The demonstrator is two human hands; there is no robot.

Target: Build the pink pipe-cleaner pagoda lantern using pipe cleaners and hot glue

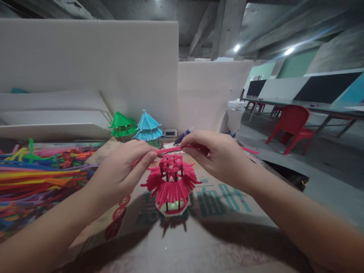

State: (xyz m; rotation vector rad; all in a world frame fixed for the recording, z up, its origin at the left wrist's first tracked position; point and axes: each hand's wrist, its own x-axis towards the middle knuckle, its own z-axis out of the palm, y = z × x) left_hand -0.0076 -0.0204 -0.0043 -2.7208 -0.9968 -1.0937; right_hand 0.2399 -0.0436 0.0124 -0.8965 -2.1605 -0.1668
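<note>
A pink pipe cleaner stretches between my two hands, above a small pavilion model. My left hand pinches one end between thumb and fingers. Farther along, my right hand pinches it too, and a pink length sticks out beyond that hand on the right. Below them the pink pavilion stands upright on the cardboard. It has dark posts, a fringed roof tier and an open pink frame on top. Neither hand visibly touches it.
Bundles of colourful pipe cleaners lie at the left. Behind stand a green pavilion, a blue pavilion, a small digital display and a clear jar. White boards rise at the back. A red chair stands off right.
</note>
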